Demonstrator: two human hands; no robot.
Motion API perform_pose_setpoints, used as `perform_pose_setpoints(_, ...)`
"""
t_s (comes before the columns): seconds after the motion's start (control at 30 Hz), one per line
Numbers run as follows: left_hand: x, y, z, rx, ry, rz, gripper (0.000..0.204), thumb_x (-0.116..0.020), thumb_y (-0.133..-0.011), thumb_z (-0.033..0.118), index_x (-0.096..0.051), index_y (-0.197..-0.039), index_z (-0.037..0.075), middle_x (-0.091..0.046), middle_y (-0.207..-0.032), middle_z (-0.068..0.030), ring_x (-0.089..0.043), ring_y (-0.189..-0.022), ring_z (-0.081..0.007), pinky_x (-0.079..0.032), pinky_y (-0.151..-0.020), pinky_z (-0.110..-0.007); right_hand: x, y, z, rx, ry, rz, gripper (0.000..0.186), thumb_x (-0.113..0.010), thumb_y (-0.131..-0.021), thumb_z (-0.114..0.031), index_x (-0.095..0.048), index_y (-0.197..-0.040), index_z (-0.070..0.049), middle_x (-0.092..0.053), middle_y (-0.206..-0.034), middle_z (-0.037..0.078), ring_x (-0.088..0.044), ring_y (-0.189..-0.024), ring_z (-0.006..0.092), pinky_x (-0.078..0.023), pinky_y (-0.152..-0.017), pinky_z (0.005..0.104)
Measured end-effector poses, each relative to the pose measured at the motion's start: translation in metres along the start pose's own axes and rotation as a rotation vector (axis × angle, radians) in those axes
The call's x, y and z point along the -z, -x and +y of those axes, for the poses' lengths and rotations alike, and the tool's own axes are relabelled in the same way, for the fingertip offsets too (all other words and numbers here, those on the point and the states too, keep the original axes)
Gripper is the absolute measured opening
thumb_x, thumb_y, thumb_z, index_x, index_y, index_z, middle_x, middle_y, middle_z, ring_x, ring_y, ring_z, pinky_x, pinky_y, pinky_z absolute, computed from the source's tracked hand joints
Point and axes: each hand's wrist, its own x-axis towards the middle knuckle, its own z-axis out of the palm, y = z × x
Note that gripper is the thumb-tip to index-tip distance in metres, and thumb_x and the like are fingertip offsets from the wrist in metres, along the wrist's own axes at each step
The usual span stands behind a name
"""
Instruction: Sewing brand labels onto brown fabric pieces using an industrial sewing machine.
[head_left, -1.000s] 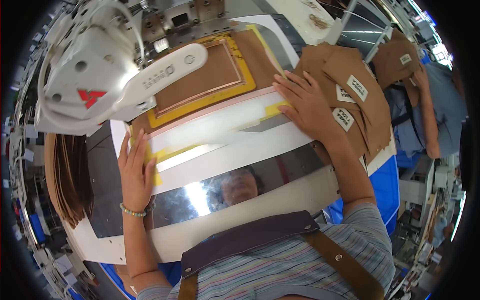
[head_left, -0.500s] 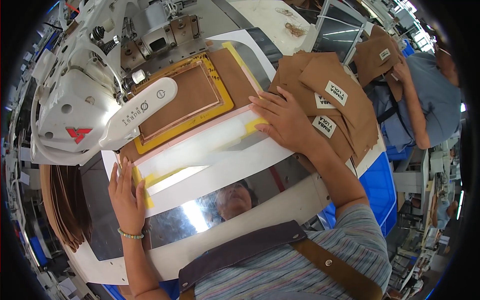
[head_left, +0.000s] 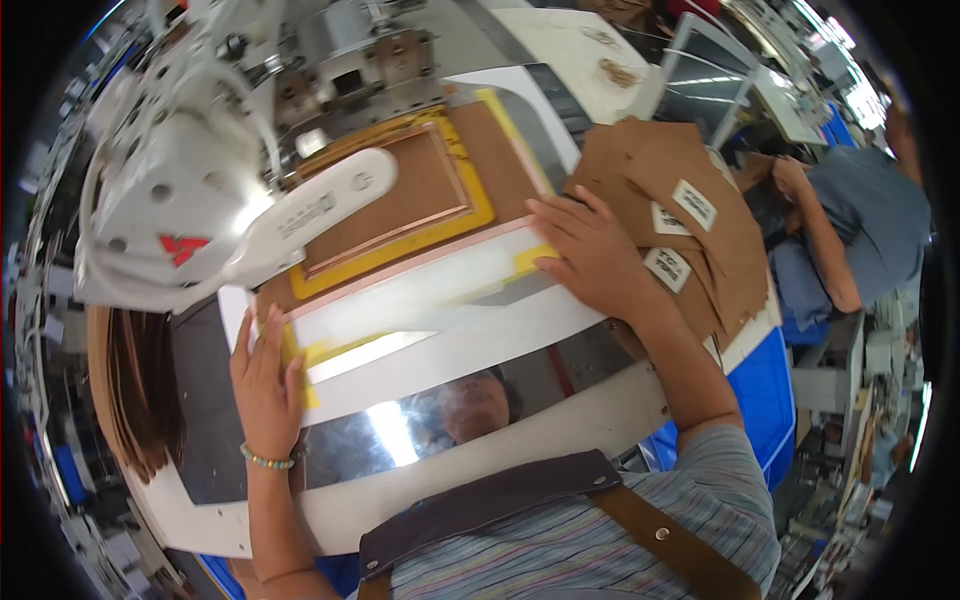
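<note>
My left hand (head_left: pixel 268 385) lies with fingers extended on the near left corner of a flat sewing template (head_left: pixel 400 297), which is edged with yellow tape. On its right edge rests my right hand (head_left: pixel 595 250), fingers spread. Neither hand grips anything. Brown panels (head_left: pixel 508 150) show in the template, and a yellow rectangular frame (head_left: pixel 482 205) sits over them. The white sewing machine (head_left: pixel 160 200) stands at the far left, its long white arm-like cover (head_left: pixel 330 205) reaching over the frame and hiding part of it.
A pile of brown pieces with white labels (head_left: pixel 640 170) lies right of my right hand. More brown pieces (head_left: pixel 130 400) hang at the left edge. Blue bins (head_left: pixel 760 390) stand below right. A co-worker (head_left: pixel 860 220) sits at the right. A shiny metal plate (head_left: pixel 460 410) lies nearer me.
The whole view has shifted and turned slightly. Both hands stay on the template's edges. The co-worker's labelled brown piece, held up before, is lowered and its label no longer shows.
</note>
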Motion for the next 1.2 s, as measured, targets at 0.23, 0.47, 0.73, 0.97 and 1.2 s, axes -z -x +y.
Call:
perform_pose_setpoints(0.23,-0.003,0.008,-0.003,0.075,-0.094,0.069,0.061,-0.066,-0.1,0.018,-0.052,-0.158,0.004,-0.046,-0.168,-0.0156,-0.039,-0.156,-0.042,-0.034,-0.126,-0.051,0.006,-0.007,-0.007,0.033,0.022,-0.019,0.052,-0.072,-0.097,-0.022,-0.063,-0.144,-0.002,-0.056,-0.159,0.014,-0.049,-0.149,0.0329,-0.031,-0.128,0.0546)
perform_pose_setpoints(0.47,-0.011,0.01,-0.008,0.141,-0.126,-0.002,0.062,-0.062,-0.105,0.03,-0.049,-0.163,0.01,-0.035,-0.174,-0.0185,-0.032,-0.158,-0.0447,-0.029,-0.127,-0.053,0.002,-0.004,-0.001,0.009,0.039,0.026,0.046,-0.069,-0.099,-0.018,-0.063,-0.141,0.001,-0.062,-0.15,0.018,-0.056,-0.142,0.034,-0.037,-0.125,0.054)
perform_pose_setpoints(0.73,-0.011,0.007,-0.009,0.136,-0.011,0.058,0.07,-0.068,-0.101,0.036,-0.048,-0.165,0.015,-0.028,-0.177,-0.0206,-0.029,-0.16,-0.0447,-0.028,-0.127,-0.054,0.004,-0.003,-0.003,-0.037,0.036,0.099,0.043,-0.07,-0.099,-0.016,-0.065,-0.138,0.0,-0.064,-0.148,0.015,-0.057,-0.141,0.0335,-0.04,-0.122,0.0534)
perform_pose_setpoints(0.97,-0.009,0.004,-0.007,0.185,-0.054,-0.024,0.059,-0.059,-0.105,0.036,-0.054,-0.161,0.017,-0.028,-0.178,-0.018,-0.025,-0.162,-0.0413,-0.021,-0.129,-0.054,-0.001,0.0,0.0,-0.004,0.008,0.05,0.037,-0.066,-0.103,-0.022,-0.068,-0.136,-0.003,-0.065,-0.149,0.011,-0.057,-0.141,0.0299,-0.04,-0.122,0.0515)
perform_pose_setpoints(1.2,-0.01,0.002,-0.008,0.16,-0.008,0.049,0.062,-0.067,-0.1,0.028,-0.055,-0.16,0.015,-0.029,-0.177,-0.0187,-0.027,-0.162,-0.0417,-0.023,-0.128,-0.054,-0.004,0.001,0.0,0.003,0.018,0.07,0.036,-0.067,-0.103,-0.022,-0.069,-0.134,-0.004,-0.064,-0.15,0.011,-0.055,-0.143,0.0284,-0.039,-0.122,0.0508)
